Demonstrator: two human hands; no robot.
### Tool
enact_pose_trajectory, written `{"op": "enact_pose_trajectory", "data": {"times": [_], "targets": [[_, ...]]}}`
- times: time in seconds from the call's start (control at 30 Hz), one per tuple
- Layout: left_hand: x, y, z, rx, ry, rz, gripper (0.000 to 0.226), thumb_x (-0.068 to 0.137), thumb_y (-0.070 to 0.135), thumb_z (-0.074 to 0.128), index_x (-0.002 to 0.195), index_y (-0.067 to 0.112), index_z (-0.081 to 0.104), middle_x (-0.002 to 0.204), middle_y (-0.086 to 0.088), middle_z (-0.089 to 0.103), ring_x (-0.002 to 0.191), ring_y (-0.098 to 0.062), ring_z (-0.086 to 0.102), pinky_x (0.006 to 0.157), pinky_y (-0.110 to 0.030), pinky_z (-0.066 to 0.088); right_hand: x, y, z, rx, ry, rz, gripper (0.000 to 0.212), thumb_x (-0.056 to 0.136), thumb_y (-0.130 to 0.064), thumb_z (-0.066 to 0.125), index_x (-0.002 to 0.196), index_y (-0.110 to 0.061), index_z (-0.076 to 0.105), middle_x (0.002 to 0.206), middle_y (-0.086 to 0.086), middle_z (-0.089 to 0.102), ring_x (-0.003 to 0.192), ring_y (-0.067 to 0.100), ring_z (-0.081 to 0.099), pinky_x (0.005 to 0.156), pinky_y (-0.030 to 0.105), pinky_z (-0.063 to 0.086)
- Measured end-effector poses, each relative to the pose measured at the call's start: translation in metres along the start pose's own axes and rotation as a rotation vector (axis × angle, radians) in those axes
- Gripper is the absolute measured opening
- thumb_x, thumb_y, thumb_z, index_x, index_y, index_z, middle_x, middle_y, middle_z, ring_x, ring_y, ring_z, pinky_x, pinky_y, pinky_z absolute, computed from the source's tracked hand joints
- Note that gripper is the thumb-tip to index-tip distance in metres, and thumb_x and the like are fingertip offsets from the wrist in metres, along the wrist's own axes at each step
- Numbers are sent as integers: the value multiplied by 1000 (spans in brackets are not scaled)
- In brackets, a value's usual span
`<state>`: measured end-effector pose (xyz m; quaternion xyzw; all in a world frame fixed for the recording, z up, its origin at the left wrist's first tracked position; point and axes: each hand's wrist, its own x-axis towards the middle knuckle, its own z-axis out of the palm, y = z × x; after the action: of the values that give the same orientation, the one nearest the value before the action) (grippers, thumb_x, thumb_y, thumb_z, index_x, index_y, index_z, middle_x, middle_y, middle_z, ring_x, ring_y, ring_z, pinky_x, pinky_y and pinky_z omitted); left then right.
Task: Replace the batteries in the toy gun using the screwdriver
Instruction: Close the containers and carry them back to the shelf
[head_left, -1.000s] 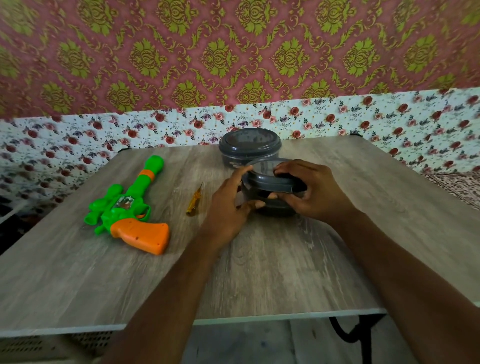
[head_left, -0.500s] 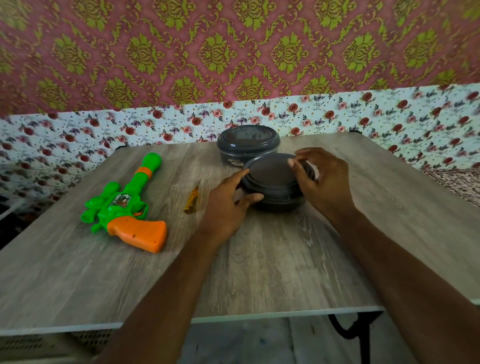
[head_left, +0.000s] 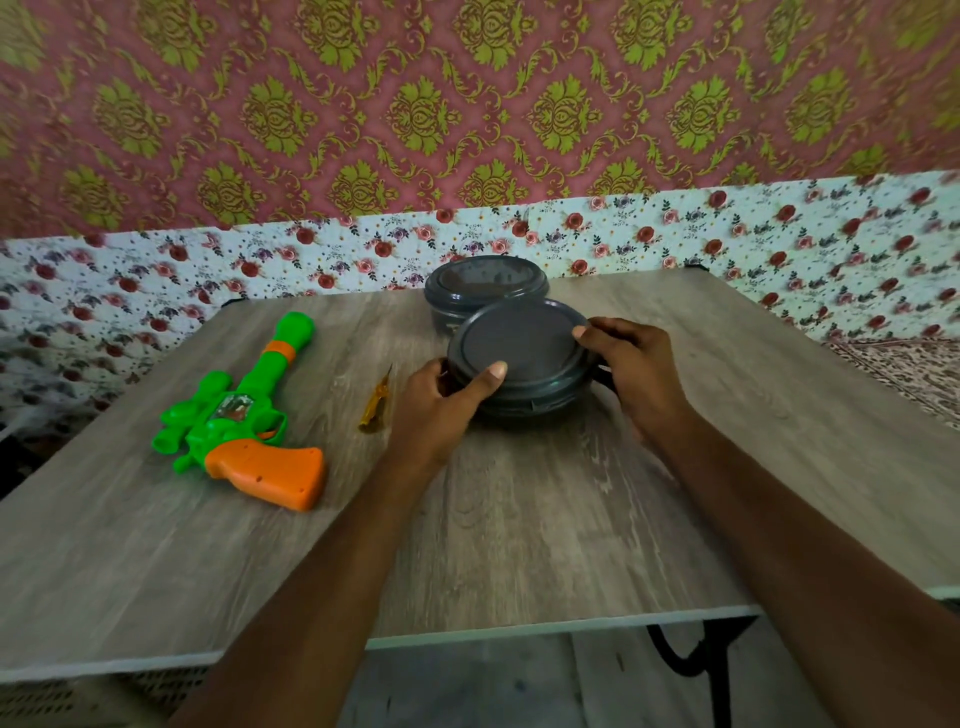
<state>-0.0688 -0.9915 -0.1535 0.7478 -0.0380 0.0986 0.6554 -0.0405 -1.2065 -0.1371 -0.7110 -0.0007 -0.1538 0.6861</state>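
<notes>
A green toy gun (head_left: 244, 421) with an orange grip lies on the left of the wooden table (head_left: 519, 519). A small yellow-handled screwdriver (head_left: 375, 402) lies between the gun and my left hand. A round dark grey container (head_left: 519, 364) with its lid tilted up toward me stands at the table's middle. My left hand (head_left: 441, 400) grips its left side, thumb on the lid. My right hand (head_left: 628, 364) holds its right edge, fingertips on the lid's rim. The container's inside is hidden.
A second dark grey lidded container (head_left: 485, 286) stands just behind the first, near the table's far edge. Floral and damask wallpaper rises behind the table. A black metal table leg (head_left: 696, 654) shows below the front edge.
The lid's far side has tipped up so that its top faces me. My right hand slid from over the lid to its right rim. My left thumb moved onto the lid.
</notes>
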Motion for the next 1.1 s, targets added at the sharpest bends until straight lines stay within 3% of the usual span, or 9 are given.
{"op": "enact_pose_trajectory", "data": {"times": [0.1,0.2,0.33,0.53,0.7,0.83,0.93,1.0,1.1], "targets": [[2,0,-3,-103,27,-37,45,79,42,83,119,24,70,109,6,77,102,-12,73,92,-47,60,5,-10,8,-7,-5,51,23,83,-40,71,84,-18,76,85,2,75,90,26,70,92,57,55],[-1,4,-3,-113,0,1,60,72,45,81,127,29,64,120,2,74,109,-24,71,85,-53,61,9,-17,18,-3,34,153,51,79,-63,60,105,-18,65,109,5,70,104,28,66,98,59,53],[-8,13,-2,-148,-13,48,54,77,50,74,129,42,61,127,9,69,117,-22,67,86,-54,60,3,-16,35,-2,102,175,50,95,-64,45,114,-18,55,118,5,62,110,29,61,101,57,50],[-16,20,4,-302,-93,-66,79,82,29,84,142,48,37,138,9,56,119,-26,63,71,-52,63,-4,-1,54,174,197,297,68,90,-65,45,133,-15,62,130,11,65,114,33,63,104,52,50],[-15,18,3,-369,-98,-110,72,83,20,83,140,43,45,135,5,60,113,-31,67,69,-59,61,22,31,40,190,209,301,94,59,-79,63,128,-15,64,124,8,70,105,31,70,98,50,55],[-14,18,3,-388,-81,-122,65,86,17,79,137,43,48,130,5,64,106,-30,71,67,-62,60,20,28,38,170,186,265,87,60,-77,66,117,-13,65,117,10,71,101,32,70,97,52,55],[-14,16,1,-384,-75,-101,62,86,16,79,134,44,51,128,6,66,105,-29,72,68,-62,60,-6,-1,43,99,207,239,52,83,-60,64,98,-11,58,108,8,67,101,29,65,96,47,53],[-14,16,-1,-385,-96,-119,57,86,16,78,131,42,54,123,5,69,99,-27,74,66,-58,61,-9,-5,40,99,200,244,49,76,-56,68,86,-8,67,94,10,73,94,33,70,93,52,56],[-15,21,-5,-394,-127,-215,55,78,26,73,131,22,60,100,-7,75,74,-27,75,52,-39,57,-9,-12,26,200,37,267,52,60,-48,75,91,-7,78,93,17,78,98,44,72,91,56,59]]}}
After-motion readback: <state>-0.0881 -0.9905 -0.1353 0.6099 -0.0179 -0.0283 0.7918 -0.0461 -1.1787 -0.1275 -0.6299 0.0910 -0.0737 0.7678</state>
